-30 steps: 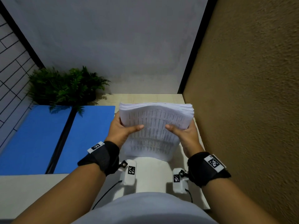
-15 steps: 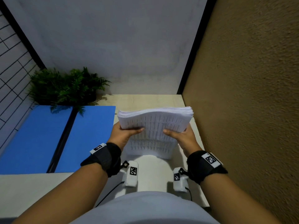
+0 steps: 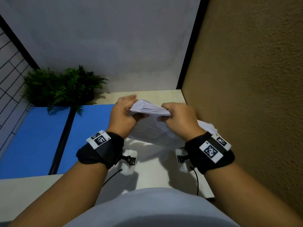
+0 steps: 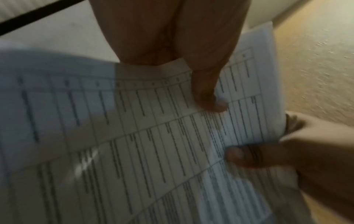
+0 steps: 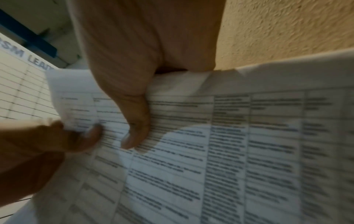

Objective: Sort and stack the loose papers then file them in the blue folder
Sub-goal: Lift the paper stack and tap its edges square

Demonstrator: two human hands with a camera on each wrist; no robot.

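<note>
A thick stack of printed white papers (image 3: 150, 110) with tables is held in the air above the table, tilted, its edge toward me. My left hand (image 3: 124, 112) grips its left side, thumb under and fingers over the top. My right hand (image 3: 177, 117) grips the right side the same way. In the left wrist view the left thumb lies on the printed sheet (image 4: 153, 144). The right wrist view has the papers (image 5: 210, 151) filling the frame, blurred. The blue folder (image 3: 49, 138) lies open flat on the table to the left of the hands.
A green fern plant (image 3: 60, 86) stands at the back left, behind the folder. A textured tan wall (image 3: 246, 79) rises close on the right. The pale table (image 3: 152, 163) shows below the papers.
The stack has been swung from upright and facing me to a tilted, more level pose. Both hands have turned over with it and moved farther from me.
</note>
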